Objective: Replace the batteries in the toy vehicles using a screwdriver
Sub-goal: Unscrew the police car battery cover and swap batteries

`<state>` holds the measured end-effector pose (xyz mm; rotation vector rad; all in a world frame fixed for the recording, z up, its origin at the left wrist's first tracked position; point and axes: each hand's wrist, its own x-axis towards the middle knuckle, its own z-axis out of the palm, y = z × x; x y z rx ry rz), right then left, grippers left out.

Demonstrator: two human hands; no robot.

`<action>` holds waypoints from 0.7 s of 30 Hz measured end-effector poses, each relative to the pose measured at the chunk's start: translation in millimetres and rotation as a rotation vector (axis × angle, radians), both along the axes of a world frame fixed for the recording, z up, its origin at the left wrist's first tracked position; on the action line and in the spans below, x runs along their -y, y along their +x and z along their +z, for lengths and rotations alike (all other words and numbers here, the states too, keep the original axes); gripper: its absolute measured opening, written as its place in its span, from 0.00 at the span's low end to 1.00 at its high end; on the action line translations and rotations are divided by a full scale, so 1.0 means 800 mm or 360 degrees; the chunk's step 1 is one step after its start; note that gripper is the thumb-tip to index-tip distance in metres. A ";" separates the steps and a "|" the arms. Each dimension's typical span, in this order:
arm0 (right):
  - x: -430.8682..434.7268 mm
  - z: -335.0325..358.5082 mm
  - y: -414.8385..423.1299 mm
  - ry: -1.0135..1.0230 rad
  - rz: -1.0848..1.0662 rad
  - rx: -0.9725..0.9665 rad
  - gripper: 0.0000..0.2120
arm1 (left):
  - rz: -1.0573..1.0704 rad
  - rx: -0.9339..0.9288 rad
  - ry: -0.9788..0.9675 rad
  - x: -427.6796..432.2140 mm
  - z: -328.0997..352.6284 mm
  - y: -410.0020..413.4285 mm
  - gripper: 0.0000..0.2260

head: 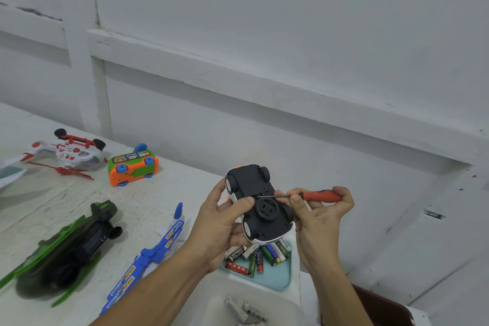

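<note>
A white and orange toy car (254, 188) is held upside down above the table, its black underside and wheels facing me. My left hand (222, 222) grips the car from the left, thumb pressed on the underside. My right hand (320, 217) holds a red-handled screwdriver (321, 196); its thin shaft points left and its tip touches the car's underside near the middle. Below the car, a teal tray (272, 275) holds several batteries (254, 257).
On the white table (148, 209) lie a white and red toy helicopter (71, 152), an orange and green toy bus (133, 165), a green and black toy helicopter (71, 246) and a blue toy plane (148, 254). A white tray (211, 307) at the bottom holds white batteries (244, 309). A wall stands behind.
</note>
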<state>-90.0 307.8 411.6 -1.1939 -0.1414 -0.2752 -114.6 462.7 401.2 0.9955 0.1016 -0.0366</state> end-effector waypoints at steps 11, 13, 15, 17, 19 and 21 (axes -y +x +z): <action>0.026 0.050 0.004 -0.0517 0.0113 0.0289 0.31 | 0.0009 0.0042 0.0045 0.009 -0.006 0.009 0.25; 0.029 0.060 0.006 -0.0625 0.0181 0.0272 0.31 | 0.0024 0.0069 0.0065 0.012 -0.007 0.009 0.26; 0.030 0.064 0.007 -0.0724 0.0235 0.0249 0.32 | 0.0046 0.0092 0.0084 0.013 -0.007 0.009 0.27; 0.031 0.067 0.007 -0.0769 0.0273 0.0249 0.32 | 0.0059 0.0102 0.0095 0.013 -0.007 0.009 0.28; 0.031 0.069 0.007 -0.0794 0.0299 0.0255 0.32 | 0.0064 0.0098 0.0104 0.013 -0.008 0.010 0.29; 0.031 0.072 0.007 -0.0819 0.0314 0.0265 0.32 | 0.0073 0.0096 0.0112 0.013 -0.009 0.010 0.29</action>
